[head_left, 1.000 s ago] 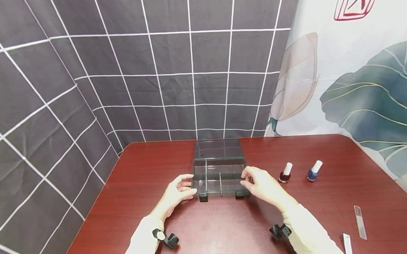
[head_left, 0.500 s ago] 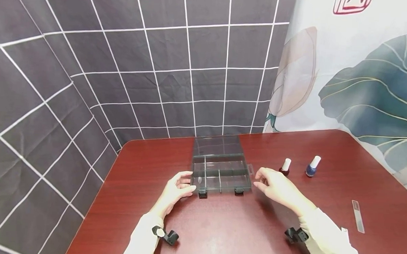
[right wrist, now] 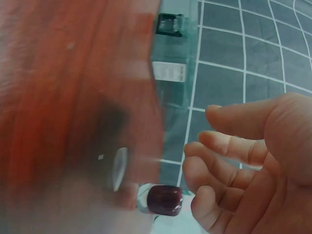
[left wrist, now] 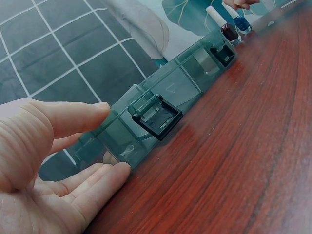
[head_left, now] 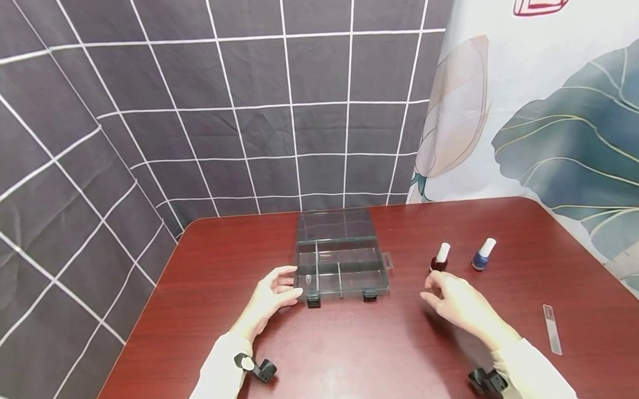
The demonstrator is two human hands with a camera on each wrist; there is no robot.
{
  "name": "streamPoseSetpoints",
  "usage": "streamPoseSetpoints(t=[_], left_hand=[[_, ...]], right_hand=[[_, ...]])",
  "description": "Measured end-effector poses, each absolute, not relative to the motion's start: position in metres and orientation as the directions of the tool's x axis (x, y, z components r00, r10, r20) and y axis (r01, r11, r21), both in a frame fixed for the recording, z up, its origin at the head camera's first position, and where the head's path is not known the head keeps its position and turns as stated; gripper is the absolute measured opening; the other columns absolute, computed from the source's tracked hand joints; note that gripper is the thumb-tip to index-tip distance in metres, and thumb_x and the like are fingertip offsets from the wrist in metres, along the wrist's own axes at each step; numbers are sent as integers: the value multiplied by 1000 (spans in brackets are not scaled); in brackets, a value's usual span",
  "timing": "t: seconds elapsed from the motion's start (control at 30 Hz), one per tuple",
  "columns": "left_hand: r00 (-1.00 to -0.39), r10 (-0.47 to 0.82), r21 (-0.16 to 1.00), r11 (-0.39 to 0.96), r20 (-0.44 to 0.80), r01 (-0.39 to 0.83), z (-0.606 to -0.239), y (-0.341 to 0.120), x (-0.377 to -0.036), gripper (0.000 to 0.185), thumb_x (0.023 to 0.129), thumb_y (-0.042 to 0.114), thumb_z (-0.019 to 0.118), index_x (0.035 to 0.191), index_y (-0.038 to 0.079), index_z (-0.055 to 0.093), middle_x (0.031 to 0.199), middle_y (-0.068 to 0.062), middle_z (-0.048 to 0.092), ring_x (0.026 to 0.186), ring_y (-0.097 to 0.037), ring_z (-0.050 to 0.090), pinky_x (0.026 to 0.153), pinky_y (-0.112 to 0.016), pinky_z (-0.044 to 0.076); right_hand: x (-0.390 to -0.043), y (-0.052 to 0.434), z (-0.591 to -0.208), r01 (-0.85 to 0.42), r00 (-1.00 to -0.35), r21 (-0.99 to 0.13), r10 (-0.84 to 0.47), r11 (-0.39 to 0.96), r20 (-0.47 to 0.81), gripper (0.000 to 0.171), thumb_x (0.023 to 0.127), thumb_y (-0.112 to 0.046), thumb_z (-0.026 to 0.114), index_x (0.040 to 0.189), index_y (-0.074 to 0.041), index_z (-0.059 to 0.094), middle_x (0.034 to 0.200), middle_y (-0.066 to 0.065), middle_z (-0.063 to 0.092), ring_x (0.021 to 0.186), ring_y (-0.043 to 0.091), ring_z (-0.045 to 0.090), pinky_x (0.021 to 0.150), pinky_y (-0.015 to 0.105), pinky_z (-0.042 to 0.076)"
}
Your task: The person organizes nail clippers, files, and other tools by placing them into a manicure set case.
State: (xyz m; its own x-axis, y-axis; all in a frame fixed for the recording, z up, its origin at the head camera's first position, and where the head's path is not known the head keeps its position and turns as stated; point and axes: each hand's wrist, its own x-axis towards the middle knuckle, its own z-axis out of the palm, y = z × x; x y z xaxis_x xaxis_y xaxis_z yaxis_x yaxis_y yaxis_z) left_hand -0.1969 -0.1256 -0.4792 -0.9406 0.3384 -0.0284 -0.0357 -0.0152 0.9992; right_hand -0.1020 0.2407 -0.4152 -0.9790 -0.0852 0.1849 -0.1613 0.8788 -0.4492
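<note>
Since a moment before, the right hand [head_left: 455, 304] had left the clear box [head_left: 341, 262] and slid over to the dark red nail polish bottle [head_left: 439, 259]. That little bottle stood near the middle of the surface [head_left: 356, 353], toward its far edge, just beside the loosely open fingers [right wrist: 229, 161], not yet held. The left hand [head_left: 271, 294], open too, touched the box's left end. A blue bottle [head_left: 482, 255] stood nearby. Reaching seemed the step; next the fingers would need to pinch the bottle's cap.

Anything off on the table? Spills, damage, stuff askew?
Nothing stands out. The clear organizer box sits open and flat, both polish bottles stand upright with caps on, and the glass nail file lies flat. No spills.
</note>
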Motion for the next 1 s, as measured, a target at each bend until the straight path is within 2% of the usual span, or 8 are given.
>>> streamPoseSetpoints(t=[0.23,0.5,1.0], left_hand=[[-940,338,999,-13,-36,-43,-479,-125,-196,60,77,3,73,131,5,48,112,-24,53,91,-23,60,76,-39,54],[-943,332,999,-14,-27,-33,-477,-125,-196,58,78,2,73,131,4,48,112,-25,53,90,-22,60,76,-40,54],[-944,327,999,-2,-42,-45,-478,-125,-196,60,79,1,72,133,6,47,114,-24,52,91,-22,59,76,-39,54]], right_hand=[[-94,246,-423,-67,-993,-425,-18,903,118,20,77,-13,71,77,-12,52,66,-4,48,57,13,44,52,31,37],[-85,245,-430,35,-998,-393,53,919,33,20,78,-14,70,79,-9,50,67,0,51,60,18,50,50,37,39],[-88,245,-445,11,-990,-421,68,907,121,29,77,-10,70,73,-3,43,61,5,42,57,22,45,53,36,38]])
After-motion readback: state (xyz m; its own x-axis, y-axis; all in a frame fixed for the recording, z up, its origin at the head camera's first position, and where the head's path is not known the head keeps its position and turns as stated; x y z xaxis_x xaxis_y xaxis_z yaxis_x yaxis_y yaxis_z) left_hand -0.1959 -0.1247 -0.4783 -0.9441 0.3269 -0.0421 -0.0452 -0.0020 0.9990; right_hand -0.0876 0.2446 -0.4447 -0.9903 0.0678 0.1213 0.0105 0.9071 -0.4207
